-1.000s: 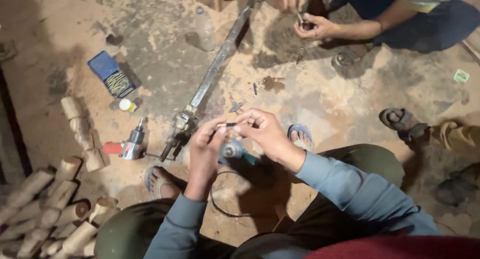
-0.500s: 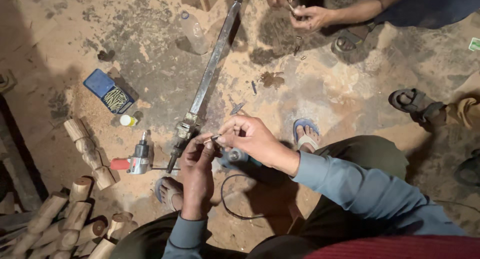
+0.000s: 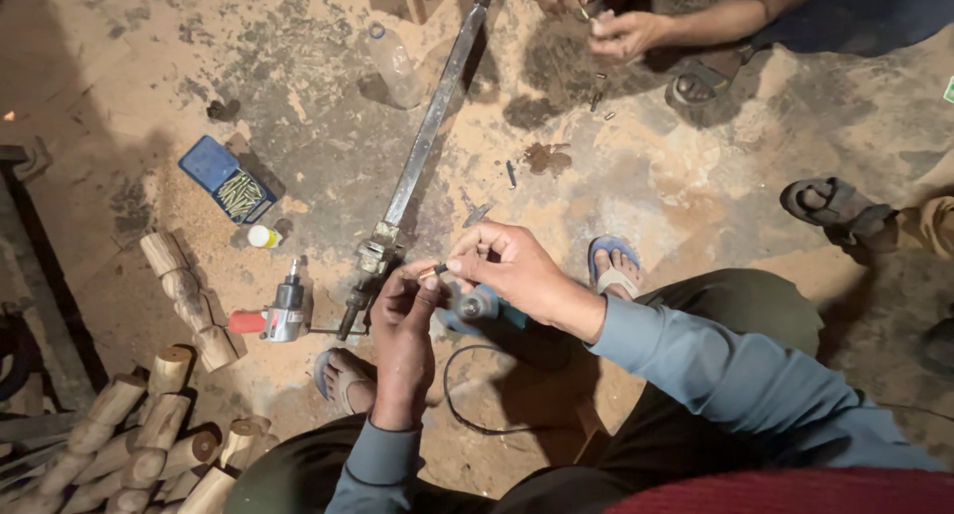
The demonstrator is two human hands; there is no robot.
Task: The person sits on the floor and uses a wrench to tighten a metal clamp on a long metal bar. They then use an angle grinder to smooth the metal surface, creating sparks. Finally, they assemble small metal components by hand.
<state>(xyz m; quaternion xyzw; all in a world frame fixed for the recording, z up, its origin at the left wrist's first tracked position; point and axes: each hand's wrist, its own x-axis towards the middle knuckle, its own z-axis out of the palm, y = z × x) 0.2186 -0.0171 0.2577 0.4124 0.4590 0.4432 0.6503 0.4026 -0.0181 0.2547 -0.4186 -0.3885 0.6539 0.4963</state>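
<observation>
Head view: I judge a fitting step; my left hand [image 3: 402, 320] and right hand [image 3: 512, 271] pinch a small bit [image 3: 434, 272] above the teal power tool [image 3: 477, 307]; next needs steady alignment.

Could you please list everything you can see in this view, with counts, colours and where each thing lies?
small bit: one, dark, pinched between both hands' fingertips
power tool: one, blue-grey, under the hands
cord: one, black, looped on the floor
bar clamp: one, grey metal, running up the floor
air tool: one, silver with red end, left of the hands
screw box: one, blue, open, upper left
turned wooden legs: several, pale wood, lower left
plastic bottle: one, clear, top centre
other person's hands: two, top edge
sandalled feet: several, around the floor
left hand: one
right hand: one
</observation>
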